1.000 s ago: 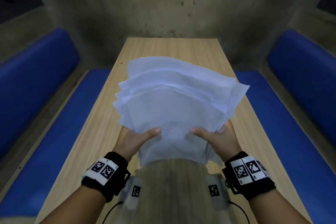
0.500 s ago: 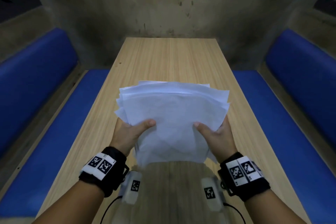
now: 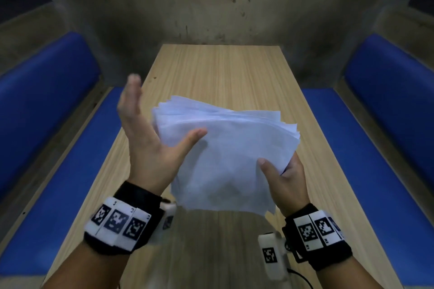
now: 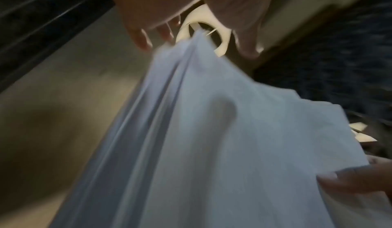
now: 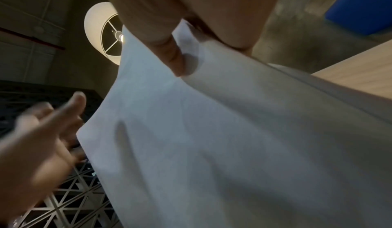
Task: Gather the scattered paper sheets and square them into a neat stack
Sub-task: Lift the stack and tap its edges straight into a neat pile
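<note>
A bundle of white paper sheets (image 3: 225, 148) hangs above the wooden table (image 3: 220, 73), its far edges slightly fanned. My right hand (image 3: 281, 176) grips the bundle at its right near corner, thumb on top and fingers hidden underneath. My left hand (image 3: 150, 138) is off the paper at the bundle's left side, fingers straight and spread, palm turned toward the sheets' left edge. The left wrist view shows the sheets (image 4: 201, 139) with my straight left fingers (image 4: 144, 38) beyond them. The right wrist view shows my thumb pressed into the paper (image 5: 222, 139).
Blue padded benches (image 3: 42, 105) (image 3: 387, 105) run along both sides of the table. A stained concrete wall (image 3: 211, 0) closes the far end. The tabletop shows bare wood beyond the bundle.
My left hand has let go of the bundle and swung out to the left with fingers straightened. The right hand alone holds the sheets, which have turned slightly and sit tighter together.
</note>
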